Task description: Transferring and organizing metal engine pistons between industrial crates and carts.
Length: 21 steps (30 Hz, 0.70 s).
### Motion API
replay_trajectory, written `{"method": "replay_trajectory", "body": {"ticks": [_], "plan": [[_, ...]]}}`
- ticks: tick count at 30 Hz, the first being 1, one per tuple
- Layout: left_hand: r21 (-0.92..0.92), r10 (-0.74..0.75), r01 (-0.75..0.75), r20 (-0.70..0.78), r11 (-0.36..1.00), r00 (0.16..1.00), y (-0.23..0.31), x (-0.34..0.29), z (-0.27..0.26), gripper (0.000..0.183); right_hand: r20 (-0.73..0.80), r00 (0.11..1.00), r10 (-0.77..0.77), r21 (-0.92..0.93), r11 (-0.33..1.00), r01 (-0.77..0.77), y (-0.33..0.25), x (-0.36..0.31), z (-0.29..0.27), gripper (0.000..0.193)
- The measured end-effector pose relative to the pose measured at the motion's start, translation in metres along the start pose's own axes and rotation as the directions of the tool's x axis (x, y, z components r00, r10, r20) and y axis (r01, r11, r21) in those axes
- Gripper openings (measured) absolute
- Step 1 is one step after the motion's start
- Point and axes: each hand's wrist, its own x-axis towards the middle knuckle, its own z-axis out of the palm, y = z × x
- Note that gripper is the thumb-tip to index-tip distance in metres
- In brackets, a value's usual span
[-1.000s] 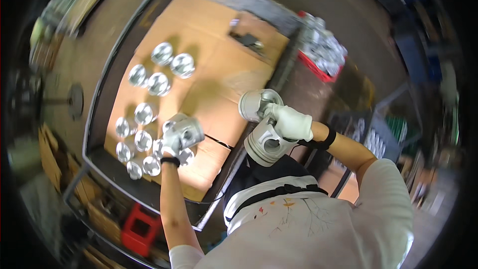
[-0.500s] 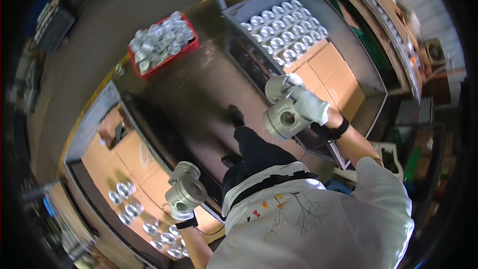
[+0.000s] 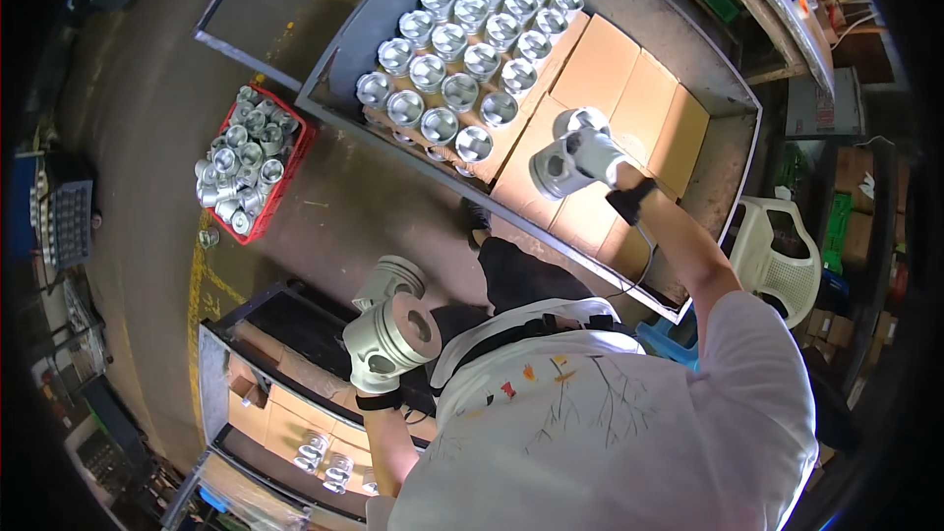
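Observation:
Both of my hands wear white gloves and black wristbands. My left hand (image 3: 368, 380), low in front of my body, is closed on two metal pistons: a near one (image 3: 385, 342) and another (image 3: 388, 281) behind it. Most of the left fingers are hidden behind the metal. My right hand (image 3: 596, 153) grips two more pistons, one (image 3: 555, 173) to the left and one (image 3: 582, 121) farther away. It hangs above the cardboard (image 3: 596, 57) inside a grey metal bin (image 3: 726, 192). Rows of upright pistons (image 3: 449, 41) fill the left part of that bin.
A red crate (image 3: 298, 159) heaped with pistons stands on the floor to the left. A second cardboard-lined bin (image 3: 209, 374), lower left, holds several pistons (image 3: 336, 473). A white plastic chair (image 3: 793, 273) and a blue stool (image 3: 672, 341) are at the right.
My body has turned toward the bin with the rows, which now appears larger and nearer. My right hand has moved over its cardboard, and my left has come away from the lower-left bin.

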Motion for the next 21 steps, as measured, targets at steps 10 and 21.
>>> {"method": "replay_trajectory", "body": {"ticks": [10,21], "plan": [[-0.397,-0.274,0.187,-0.175,0.899,0.946,0.029,0.049,0.015,0.051,0.000,0.999,-0.048,0.438,0.898,0.043,-0.025,0.093,0.085,0.024],[-0.383,-0.275,0.229,-0.069,0.895,0.959,0.076,0.077,0.026,0.048,0.244,0.966,0.082,0.395,0.902,-0.176,-0.049,0.145,0.124,0.037]]}}
